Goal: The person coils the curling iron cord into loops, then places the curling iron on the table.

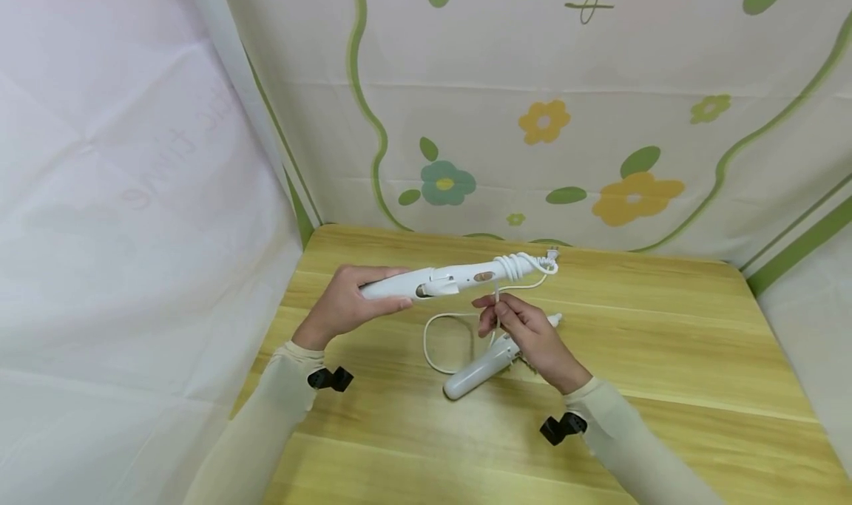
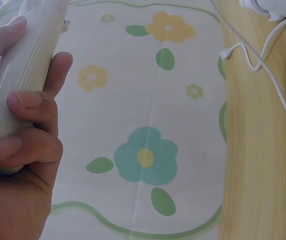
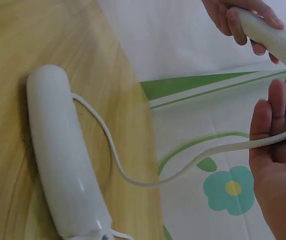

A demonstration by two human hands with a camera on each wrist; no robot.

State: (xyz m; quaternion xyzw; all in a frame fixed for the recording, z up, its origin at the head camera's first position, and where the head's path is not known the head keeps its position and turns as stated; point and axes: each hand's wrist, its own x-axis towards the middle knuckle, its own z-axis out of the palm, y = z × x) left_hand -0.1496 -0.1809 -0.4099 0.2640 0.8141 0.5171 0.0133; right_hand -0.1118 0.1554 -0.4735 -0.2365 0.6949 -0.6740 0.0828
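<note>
My left hand [image 1: 353, 302] grips one end of a white curling iron [image 1: 459, 276], held above the table, with its thumb along the near side. Several turns of white power cord [image 1: 512, 267] wrap around the iron's other end. Just below those turns, my right hand [image 1: 532, 339] pinches the cord between thumb and fingers. In the right wrist view the cord [image 3: 228, 147] crosses that hand's fingers and sags toward the table. Beneath the right hand lies a second white appliance [image 1: 479, 372] of similar shape, partly hidden by the hand; its smooth rounded end [image 3: 58, 130] faces the person.
A loop of cord [image 1: 427, 346] lies on the wooden table [image 1: 373, 431]. A white plug [image 2: 225, 53] rests near the table's back edge. Fabric printed with flowers [image 1: 466, 120] rises behind the table, and white fabric [image 1: 133, 194] hangs at the left.
</note>
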